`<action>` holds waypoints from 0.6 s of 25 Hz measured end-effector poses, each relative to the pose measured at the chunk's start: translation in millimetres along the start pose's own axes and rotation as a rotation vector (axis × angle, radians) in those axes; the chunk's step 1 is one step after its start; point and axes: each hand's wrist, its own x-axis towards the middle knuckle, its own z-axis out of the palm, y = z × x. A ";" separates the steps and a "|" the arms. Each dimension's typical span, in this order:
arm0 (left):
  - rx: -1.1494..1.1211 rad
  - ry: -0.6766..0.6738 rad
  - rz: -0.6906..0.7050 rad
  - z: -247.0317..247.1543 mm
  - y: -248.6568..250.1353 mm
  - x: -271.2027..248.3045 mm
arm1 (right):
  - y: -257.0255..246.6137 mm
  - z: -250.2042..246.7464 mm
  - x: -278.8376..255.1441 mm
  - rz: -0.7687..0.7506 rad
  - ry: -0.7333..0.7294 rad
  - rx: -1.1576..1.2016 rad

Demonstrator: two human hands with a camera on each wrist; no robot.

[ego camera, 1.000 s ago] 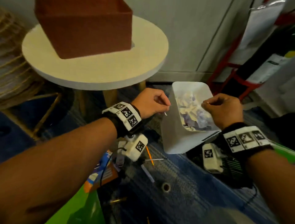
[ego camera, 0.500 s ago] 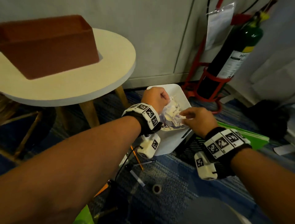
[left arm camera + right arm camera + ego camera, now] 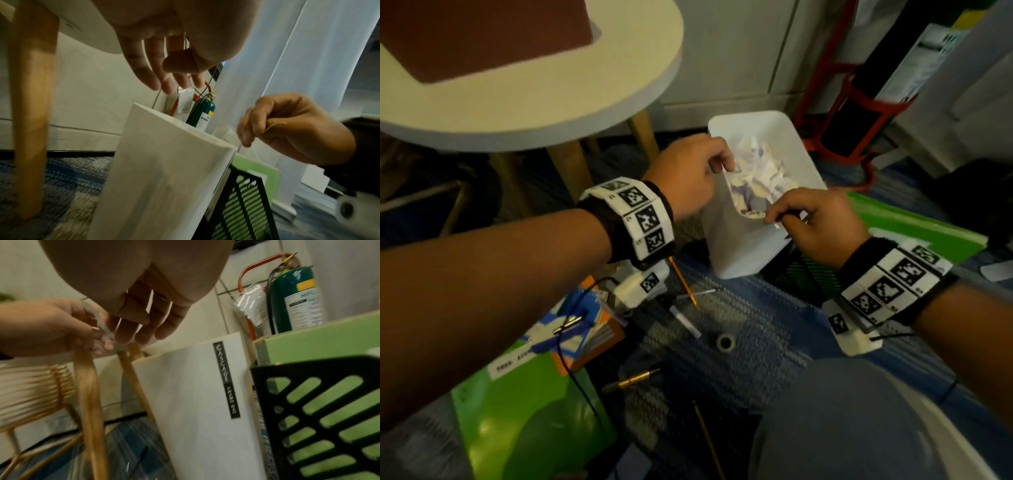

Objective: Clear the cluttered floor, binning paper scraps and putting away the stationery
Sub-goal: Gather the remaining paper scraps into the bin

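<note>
A white bin stands on the carpet, holding crumpled paper scraps. My left hand hangs over its left rim with curled fingers. In the right wrist view my left hand pinches a pale paper strip. My right hand is at the near rim, thumb and forefinger pinched on a tiny white scrap. On the floor lie an orange pencil, a white pen, a tape roll, a gold pen and a black mesh organiser.
A round white table carrying a brown box stands at the left on wooden legs. A fire extinguisher in a red stand is behind the bin. Green folders and a book lie on the carpet; my knee is low right.
My right hand has drawn back from over the scraps to the bin's near rim. The left hand has stayed at the left rim. My head has turned slightly.
</note>
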 end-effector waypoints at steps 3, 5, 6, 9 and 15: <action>0.100 -0.127 -0.053 -5.8 -23.8 -36.2 | -2.6 32.3 -6.5 -0.038 -0.287 -0.087; 0.193 -0.278 -0.100 -8.1 -45.2 -66.7 | -3.8 64.1 -10.1 -0.048 -0.620 -0.237; 0.247 -0.371 -0.113 -9.7 -58.4 -83.7 | -4.8 81.3 -10.4 -0.059 -0.786 -0.312; 0.384 -0.592 -0.155 -20.0 -96.9 -136.4 | -10.2 128.3 -3.2 -0.055 -1.020 -0.421; 0.295 -0.713 -0.294 -2.2 -149.1 -202.6 | 15.6 185.8 13.0 0.095 -1.071 -0.541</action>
